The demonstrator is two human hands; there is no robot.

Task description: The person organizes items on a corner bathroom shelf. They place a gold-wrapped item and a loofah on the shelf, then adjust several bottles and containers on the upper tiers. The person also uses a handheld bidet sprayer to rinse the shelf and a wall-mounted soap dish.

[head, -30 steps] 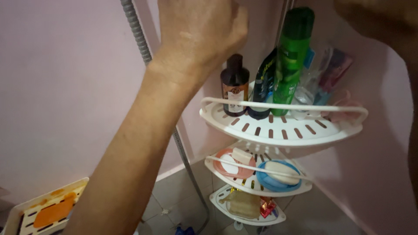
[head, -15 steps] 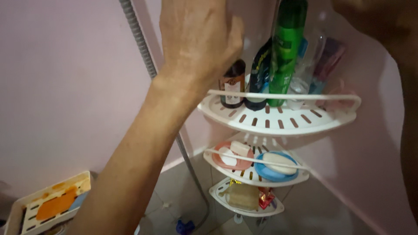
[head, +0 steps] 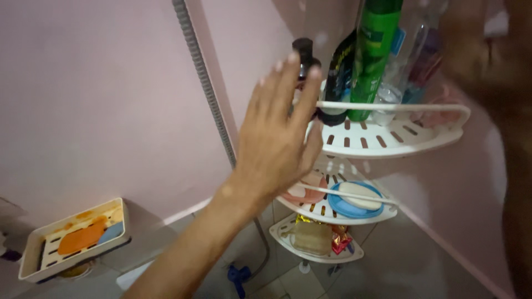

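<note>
My left hand (head: pixel 277 138) is open, fingers spread and pointing up, in front of the left end of the top tier of a white corner shelf (head: pixel 388 141). Its fingertips reach the cap of a small brown bottle (head: pixel 302 50) and hide most of it. Beside that bottle stand a dark bottle (head: pixel 338 77), a tall green bottle (head: pixel 372 61) and a clear bottle (head: pixel 388 94). My right hand (head: pixel 476 55) is a dark blur at the top right, close to the bottles at the back; its fingers cannot be made out.
The middle tier holds a blue soap dish (head: pixel 349 207) and a pink one (head: pixel 302 194). On the bottom tier (head: pixel 332 256) lie small packets. A metal shower hose (head: pixel 205 83) runs down the pink wall. A white soap tray (head: pixel 33 249) sits low left.
My left hand has dropped from above the shelf and opened its fingers, now level with the top tier. The view has shifted, and the brown bottle is now partly hidden.
</note>
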